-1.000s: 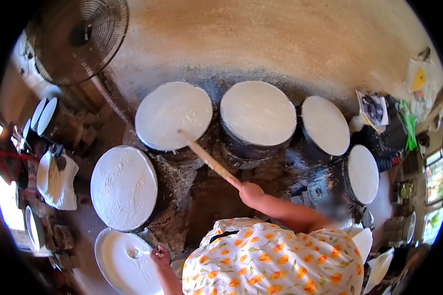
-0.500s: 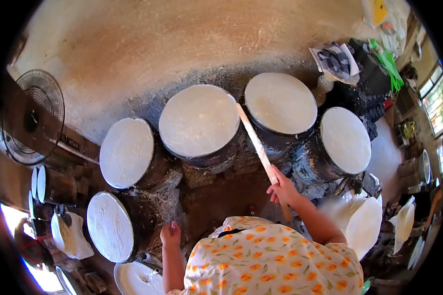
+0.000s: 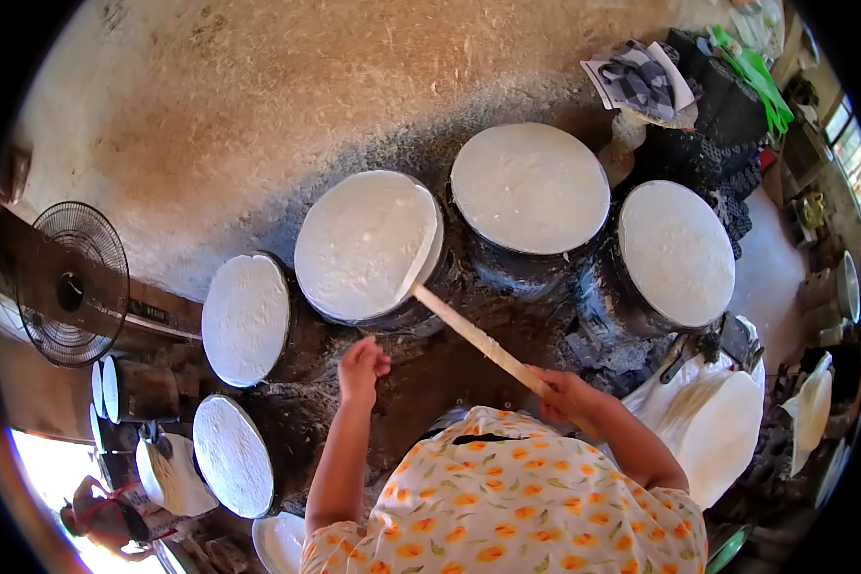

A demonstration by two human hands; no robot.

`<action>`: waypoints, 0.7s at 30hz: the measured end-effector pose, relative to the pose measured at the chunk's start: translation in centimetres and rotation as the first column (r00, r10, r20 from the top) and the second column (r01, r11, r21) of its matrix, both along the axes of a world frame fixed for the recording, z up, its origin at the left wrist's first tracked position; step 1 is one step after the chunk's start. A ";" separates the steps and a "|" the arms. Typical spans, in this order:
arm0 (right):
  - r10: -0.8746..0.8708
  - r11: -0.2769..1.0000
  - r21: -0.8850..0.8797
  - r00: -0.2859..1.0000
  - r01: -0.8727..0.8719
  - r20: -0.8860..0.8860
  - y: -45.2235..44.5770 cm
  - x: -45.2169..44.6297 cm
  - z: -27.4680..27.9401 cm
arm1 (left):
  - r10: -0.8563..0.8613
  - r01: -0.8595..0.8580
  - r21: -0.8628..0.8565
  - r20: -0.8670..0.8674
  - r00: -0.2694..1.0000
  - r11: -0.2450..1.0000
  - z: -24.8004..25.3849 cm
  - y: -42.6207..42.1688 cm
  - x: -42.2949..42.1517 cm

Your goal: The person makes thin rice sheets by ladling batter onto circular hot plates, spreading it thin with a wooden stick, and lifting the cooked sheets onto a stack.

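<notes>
My right hand is wrapped round a long flat wooden stick. The stick's far end meets the right edge of the white layer on a round griddle. A curved strip along that edge looks lifted or folded. Just below this griddle is my left hand, its fingers curled together; anything between them is too small to make out. Other white-covered round griddles stand beside it: one to the right, one farther right, one to the left and one at the lower left.
A fan stands at the left. A stack of thin white sheets lies at the lower right. Behind the griddles is a wall. Folded cloth rests at the upper right. Another person is at the far lower left.
My left hand has risen from the lower left bowl to the middle griddle. The stick has swung over to that griddle's right edge, where the layer's edge is now raised. The view has turned right.
</notes>
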State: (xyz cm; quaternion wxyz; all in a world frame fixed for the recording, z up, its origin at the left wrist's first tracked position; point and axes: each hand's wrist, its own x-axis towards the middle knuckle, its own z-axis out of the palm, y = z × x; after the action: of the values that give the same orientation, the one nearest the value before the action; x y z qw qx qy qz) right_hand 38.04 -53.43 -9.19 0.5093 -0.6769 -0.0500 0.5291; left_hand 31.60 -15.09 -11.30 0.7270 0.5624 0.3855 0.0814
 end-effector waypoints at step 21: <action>-0.404 0.843 -0.173 0.813 0.509 0.420 4.6 -9.5 -0.7 | -0.489 -0.272 0.931 0.360 0.795 0.244 11.4 9.9 11.7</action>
State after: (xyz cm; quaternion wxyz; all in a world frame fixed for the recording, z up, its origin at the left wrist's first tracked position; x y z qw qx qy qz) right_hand 28.58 -48.88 -9.87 0.5035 -0.8199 0.0957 0.2553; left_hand 43.27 -5.20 0.06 0.3098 0.8545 -0.0389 0.4151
